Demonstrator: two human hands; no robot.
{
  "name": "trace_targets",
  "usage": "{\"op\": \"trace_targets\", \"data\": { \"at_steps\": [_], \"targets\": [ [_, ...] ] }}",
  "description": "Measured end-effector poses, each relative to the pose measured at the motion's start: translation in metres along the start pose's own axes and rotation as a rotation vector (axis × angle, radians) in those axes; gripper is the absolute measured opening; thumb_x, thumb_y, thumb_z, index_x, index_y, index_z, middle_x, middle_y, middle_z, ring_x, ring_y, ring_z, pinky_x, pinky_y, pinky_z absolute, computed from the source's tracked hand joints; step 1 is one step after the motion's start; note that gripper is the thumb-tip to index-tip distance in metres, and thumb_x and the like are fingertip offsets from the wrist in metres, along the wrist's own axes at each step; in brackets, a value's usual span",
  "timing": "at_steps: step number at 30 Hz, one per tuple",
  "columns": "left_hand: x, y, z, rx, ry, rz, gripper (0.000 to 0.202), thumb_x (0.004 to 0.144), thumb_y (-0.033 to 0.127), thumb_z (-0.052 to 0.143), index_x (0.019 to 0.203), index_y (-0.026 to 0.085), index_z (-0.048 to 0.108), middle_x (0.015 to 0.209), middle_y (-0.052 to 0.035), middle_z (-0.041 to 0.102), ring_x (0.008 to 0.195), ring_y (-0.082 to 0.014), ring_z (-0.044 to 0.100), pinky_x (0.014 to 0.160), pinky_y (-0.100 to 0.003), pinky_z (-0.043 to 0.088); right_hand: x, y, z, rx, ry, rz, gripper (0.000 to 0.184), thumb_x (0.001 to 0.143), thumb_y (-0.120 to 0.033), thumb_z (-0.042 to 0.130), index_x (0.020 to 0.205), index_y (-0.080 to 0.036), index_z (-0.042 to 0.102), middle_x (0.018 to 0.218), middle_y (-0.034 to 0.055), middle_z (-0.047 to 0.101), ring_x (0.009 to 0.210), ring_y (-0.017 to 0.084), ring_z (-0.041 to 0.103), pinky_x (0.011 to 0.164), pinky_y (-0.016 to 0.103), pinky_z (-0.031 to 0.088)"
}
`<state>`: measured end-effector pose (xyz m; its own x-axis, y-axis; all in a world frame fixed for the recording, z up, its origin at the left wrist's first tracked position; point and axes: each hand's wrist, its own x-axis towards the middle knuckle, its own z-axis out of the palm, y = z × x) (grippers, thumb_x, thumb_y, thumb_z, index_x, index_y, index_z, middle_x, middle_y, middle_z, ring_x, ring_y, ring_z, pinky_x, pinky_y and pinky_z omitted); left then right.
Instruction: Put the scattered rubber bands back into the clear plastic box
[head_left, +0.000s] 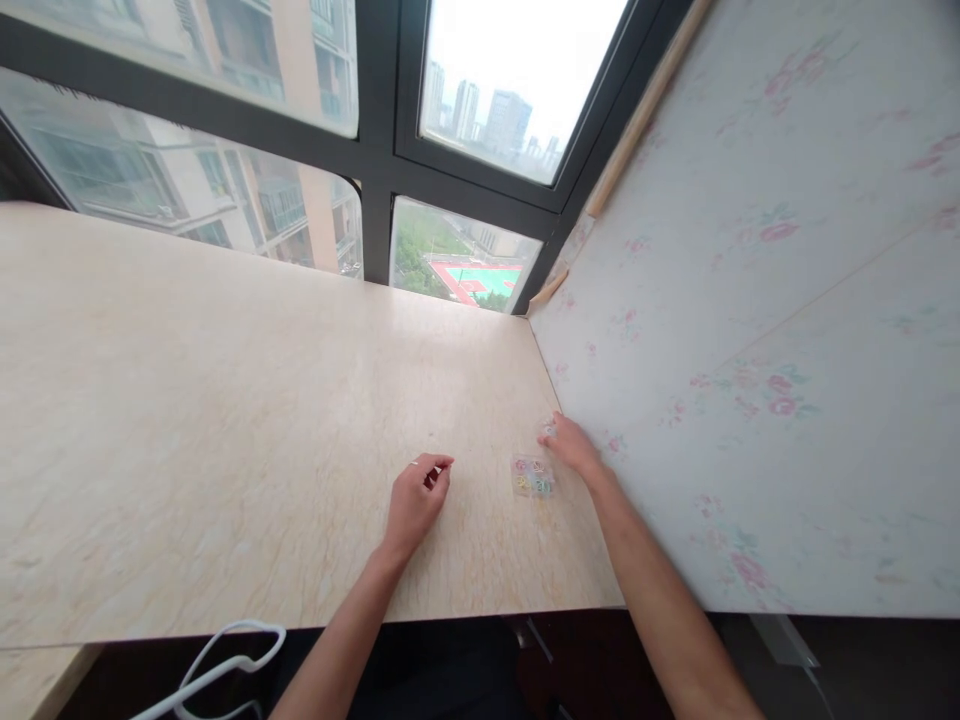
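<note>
A small clear divided box [532, 477] sits on the pale stone-patterned ledge, with pink, yellow and green small pieces in its compartments. Just beyond it, near the wall, my right hand [574, 447] has its thumb and fingers closed around a small see-through piece [548, 428]; its exact kind is too small to tell. To the left of the box, my left hand [420, 497] hovers low over or rests on the ledge, fingertips pinched together. A dark reddish spot shows inside its curled fingers, and whether that is a held thing is unclear.
The ledge [225, 430] runs left under dark-framed windows [375, 140]. A flower-patterned wall [750, 300] bounds the right side, close to my right arm. Below the front edge hangs a white cable [225, 665].
</note>
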<state>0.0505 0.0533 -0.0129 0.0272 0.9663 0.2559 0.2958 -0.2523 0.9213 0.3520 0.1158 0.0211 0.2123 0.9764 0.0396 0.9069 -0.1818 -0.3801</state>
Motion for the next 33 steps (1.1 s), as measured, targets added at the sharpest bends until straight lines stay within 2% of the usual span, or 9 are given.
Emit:
{"op": "trace_targets", "data": {
  "at_steps": [6,10,13,16,20,22,26,28,33],
  "targets": [
    [0.0,-0.004,0.001,0.063,-0.004,0.05,0.018,0.083,0.024,0.05,0.086,0.02,0.067,0.078,-0.0029,0.069,0.063,-0.0144,0.059,0.063,-0.028,0.048,-0.012,-0.004,-0.011,0.037,-0.014,-0.006,0.044,0.073,-0.027,0.07,0.113,-0.015,0.057,0.117,0.0164,0.066,0.108,0.029,0.061,0.09,0.038,0.044],
    [-0.001,-0.003,0.001,0.078,-0.003,0.047,0.018,0.083,0.023,0.05,0.087,0.019,0.067,0.077,-0.0027,0.069,0.063,-0.0144,0.06,0.063,-0.028,0.048,-0.028,-0.014,-0.022,0.16,-0.019,-0.05,0.066,0.081,-0.039,0.066,0.137,-0.015,0.041,0.131,0.0157,0.058,0.122,0.024,0.053,0.103,0.041,0.039],
    [-0.001,-0.003,0.001,0.07,-0.013,0.04,0.017,0.084,0.023,0.05,0.088,0.019,0.066,0.08,-0.0032,0.069,0.064,-0.0145,0.06,0.063,-0.028,0.048,-0.047,-0.027,-0.037,0.476,-0.085,-0.078,0.076,0.081,-0.046,0.067,0.143,-0.017,0.034,0.137,0.0159,0.053,0.125,0.023,0.051,0.104,0.042,0.041],
    [-0.001,-0.004,0.0,0.054,-0.025,0.03,0.017,0.085,0.024,0.05,0.088,0.019,0.066,0.083,-0.0034,0.07,0.066,-0.0146,0.061,0.064,-0.028,0.048,-0.073,-0.043,-0.058,0.9,-0.224,-0.115,0.077,0.077,-0.046,0.073,0.141,-0.019,0.04,0.138,0.0148,0.052,0.127,0.026,0.049,0.105,0.047,0.039],
    [-0.001,-0.004,0.0,0.043,-0.035,0.016,0.018,0.085,0.025,0.05,0.09,0.019,0.066,0.084,-0.0037,0.07,0.067,-0.0147,0.061,0.065,-0.028,0.048,-0.1,-0.058,-0.078,1.1,-0.349,-0.252,0.068,0.081,-0.053,0.067,0.137,-0.021,0.046,0.135,0.0133,0.055,0.125,0.028,0.051,0.107,0.052,0.036],
    [-0.002,-0.004,0.0,0.042,-0.036,0.016,0.017,0.085,0.026,0.05,0.089,0.019,0.066,0.083,-0.0036,0.069,0.067,-0.0147,0.061,0.064,-0.028,0.048,-0.104,-0.056,-0.08,0.967,-0.311,-0.268,0.069,0.083,-0.053,0.065,0.14,-0.022,0.042,0.136,0.0129,0.055,0.126,0.028,0.05,0.106,0.053,0.037],
    [-0.002,-0.004,0.0,0.042,-0.029,0.02,0.017,0.085,0.026,0.051,0.088,0.019,0.066,0.082,-0.0032,0.069,0.066,-0.0145,0.06,0.064,-0.028,0.047,-0.098,-0.041,-0.068,0.302,-0.102,-0.343,0.072,0.081,-0.039,0.07,0.143,-0.021,0.039,0.136,0.0142,0.054,0.128,0.031,0.046,0.107,0.055,0.034],
    [-0.002,-0.003,-0.001,0.041,-0.028,0.023,0.017,0.085,0.026,0.051,0.088,0.019,0.066,0.082,-0.0031,0.069,0.066,-0.0145,0.06,0.064,-0.028,0.048,-0.092,-0.033,-0.059,0.057,-0.095,-0.426,0.068,0.082,-0.032,0.069,0.142,-0.018,0.041,0.135,0.0164,0.054,0.126,0.033,0.047,0.105,0.055,0.036],
    [-0.002,-0.004,-0.001,0.033,-0.03,0.029,0.017,0.084,0.026,0.051,0.088,0.019,0.066,0.082,-0.0032,0.069,0.066,-0.0146,0.061,0.063,-0.028,0.048,-0.084,-0.022,-0.043,-0.102,-0.181,-0.556,0.07,0.085,-0.028,0.065,0.146,-0.021,0.033,0.136,0.0154,0.053,0.125,0.03,0.05,0.103,0.05,0.041]
  ]
}}
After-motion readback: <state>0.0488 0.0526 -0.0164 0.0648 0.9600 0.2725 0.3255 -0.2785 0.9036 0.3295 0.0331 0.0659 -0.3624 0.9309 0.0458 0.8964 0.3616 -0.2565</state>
